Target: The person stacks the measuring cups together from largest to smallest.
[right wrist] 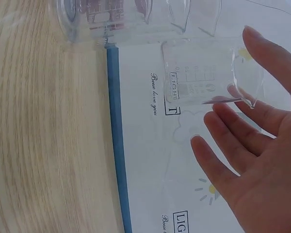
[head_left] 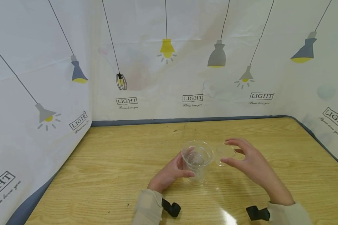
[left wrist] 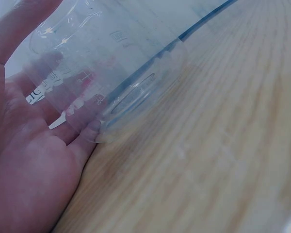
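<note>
My left hand [head_left: 171,173] grips a clear plastic beaker [head_left: 199,175] from the left, thumb in front and fingers behind. It stands upright, its base right at the tabletop. Smaller clear beakers sit nested inside it; several rims show in the right wrist view at the top of the stack [right wrist: 121,17]. Just to the right, my right hand [head_left: 252,162] pinches a small clear beaker [right wrist: 199,73] near its rim between thumb and fingers. This one is held above the table, with a pouring lip and printed scale marks.
The wood-grain table [head_left: 124,150] reaches back to a white cloth backdrop [head_left: 146,109] printed with lamps and lettering, which closes it in at the back and both sides. Black wrist straps [head_left: 171,208] sit at the beige sleeves [head_left: 147,206].
</note>
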Motion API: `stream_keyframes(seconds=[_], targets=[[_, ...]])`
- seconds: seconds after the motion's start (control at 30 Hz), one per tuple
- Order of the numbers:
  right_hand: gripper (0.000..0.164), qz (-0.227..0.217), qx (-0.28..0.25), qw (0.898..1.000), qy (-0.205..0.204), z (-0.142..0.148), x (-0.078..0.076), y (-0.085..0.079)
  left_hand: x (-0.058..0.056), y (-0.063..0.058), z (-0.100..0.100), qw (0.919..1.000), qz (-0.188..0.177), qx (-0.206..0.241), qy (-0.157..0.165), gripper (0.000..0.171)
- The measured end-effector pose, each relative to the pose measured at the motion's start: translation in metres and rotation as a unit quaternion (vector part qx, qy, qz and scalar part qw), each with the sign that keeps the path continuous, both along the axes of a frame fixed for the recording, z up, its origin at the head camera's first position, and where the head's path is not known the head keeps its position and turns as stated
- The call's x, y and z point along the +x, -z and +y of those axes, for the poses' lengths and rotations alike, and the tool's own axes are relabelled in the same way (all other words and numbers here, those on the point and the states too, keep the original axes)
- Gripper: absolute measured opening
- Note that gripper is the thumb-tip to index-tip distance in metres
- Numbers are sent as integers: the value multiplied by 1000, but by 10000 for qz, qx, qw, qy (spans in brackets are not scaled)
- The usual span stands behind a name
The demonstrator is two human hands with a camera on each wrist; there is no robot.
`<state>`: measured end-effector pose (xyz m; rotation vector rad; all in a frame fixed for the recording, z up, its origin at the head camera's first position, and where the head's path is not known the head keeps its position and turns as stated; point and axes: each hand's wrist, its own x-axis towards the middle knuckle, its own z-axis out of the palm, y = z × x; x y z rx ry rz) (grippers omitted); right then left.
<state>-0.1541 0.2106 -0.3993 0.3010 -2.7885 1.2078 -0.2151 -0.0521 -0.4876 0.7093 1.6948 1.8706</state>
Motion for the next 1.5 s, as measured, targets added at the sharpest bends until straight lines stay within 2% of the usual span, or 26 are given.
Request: stream_keyframes(seconds=[0.13,0.37,0.5,0.8,1.07,1.5], targets=[[61,102,9,9999,-31,-1,0,-1,2,-3,0,10000,-37,23,12,76],[62,281,-34,9996,-68,-2,-1,-2,9,-18,-2,9999,-46,-153,-24,77],[62,431,-100,9990,-89,-2,-1,-3,11,-22,-2,9997,-33,-230,-41,77],[58,874,-134,9960,-80,-5,1,-7,12,-22,-2,9997,-26,-231,-47,77],[55,1084,-166,9939,-74,-10,4,-12,11,-20,-2,9999,-79,-135,17,77],[56,1057,-216,9941,-77,-13,8,-19,11,-22,-2,9995,-21,-317,-65,76]])
